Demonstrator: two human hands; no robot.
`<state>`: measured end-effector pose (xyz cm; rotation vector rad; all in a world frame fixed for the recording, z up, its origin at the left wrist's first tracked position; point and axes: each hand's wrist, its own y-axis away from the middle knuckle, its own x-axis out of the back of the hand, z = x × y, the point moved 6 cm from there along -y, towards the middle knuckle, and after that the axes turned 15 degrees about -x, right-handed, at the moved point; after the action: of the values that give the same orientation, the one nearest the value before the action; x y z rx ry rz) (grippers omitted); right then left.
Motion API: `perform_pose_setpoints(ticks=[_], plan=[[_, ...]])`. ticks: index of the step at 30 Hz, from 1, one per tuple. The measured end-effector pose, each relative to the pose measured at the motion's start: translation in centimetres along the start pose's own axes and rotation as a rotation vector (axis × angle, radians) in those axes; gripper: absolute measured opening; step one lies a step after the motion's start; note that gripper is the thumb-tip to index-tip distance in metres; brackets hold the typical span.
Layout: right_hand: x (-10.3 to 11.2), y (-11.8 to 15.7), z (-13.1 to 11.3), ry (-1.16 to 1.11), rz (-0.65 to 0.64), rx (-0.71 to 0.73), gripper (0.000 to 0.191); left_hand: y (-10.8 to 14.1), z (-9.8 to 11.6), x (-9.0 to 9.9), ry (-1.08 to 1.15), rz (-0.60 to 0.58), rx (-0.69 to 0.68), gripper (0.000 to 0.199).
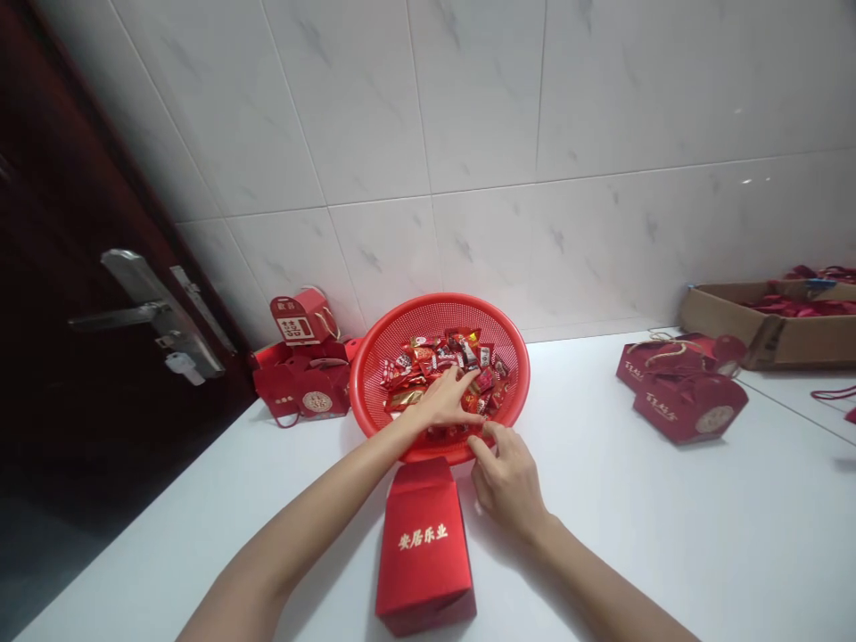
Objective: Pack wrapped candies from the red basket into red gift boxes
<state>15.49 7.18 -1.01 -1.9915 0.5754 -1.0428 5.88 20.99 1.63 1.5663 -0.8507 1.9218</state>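
Note:
A round red plastic basket (370,337) stands against the wall, holding many wrapped candies (405,399). My left hand (447,399) reaches into it with fingers spread over the candies; no candy shows lifted in it. At the basket's near right rim, my right hand (509,477) is closed, with thumb and bent fingers on the rim. Part of its grip is hidden by the fingers. Below the basket, between my forearms, a red gift box (426,557) with gold characters stands on the white table (575,544); its top flap is raised near the rim.
Left of the basket, several red gift boxes (311,383) are stacked by the wall. Two more red boxes (688,406) lie on the right, beside a cardboard carton (749,330) with red items inside. A dark door (80,383) with a metal handle is at the left.

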Motion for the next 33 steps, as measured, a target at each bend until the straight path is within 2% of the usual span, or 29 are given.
perform_pose_setpoints(ticks=[3,7,9,17,22,26,28,33], plan=[[0.0,-0.1,0.1,0.005,-0.002,-0.010,0.025,-0.3,-0.1,0.0,-0.022,0.003,0.033,0.075],[0.1,-0.1,0.1,0.005,0.003,-0.010,0.028,-0.5,-0.4,0.3,0.058,0.030,0.031,0.037],[0.1,-0.1,0.0,0.004,0.006,-0.001,0.030,-0.4,-1.0,0.5,0.082,0.060,0.054,0.028],[-0.1,0.0,-0.4,-0.026,0.020,0.020,0.033,0.7,-4.6,1.8,0.163,0.265,0.229,0.031],[0.3,-0.3,-0.3,-0.048,0.019,0.025,0.035,1.1,-5.8,2.1,0.263,0.385,0.281,0.050],[0.3,-0.8,0.3,-0.061,-0.019,0.017,0.037,1.2,-5.9,2.2,0.582,0.510,0.257,0.063],[0.3,-1.0,0.7,-0.080,-0.034,0.014,0.040,1.0,-5.7,2.3,0.732,0.563,0.234,0.060],[0.0,-1.3,1.5,-0.103,-0.079,-0.003,0.046,0.2,-4.6,3.2,0.824,0.568,0.107,0.028]])
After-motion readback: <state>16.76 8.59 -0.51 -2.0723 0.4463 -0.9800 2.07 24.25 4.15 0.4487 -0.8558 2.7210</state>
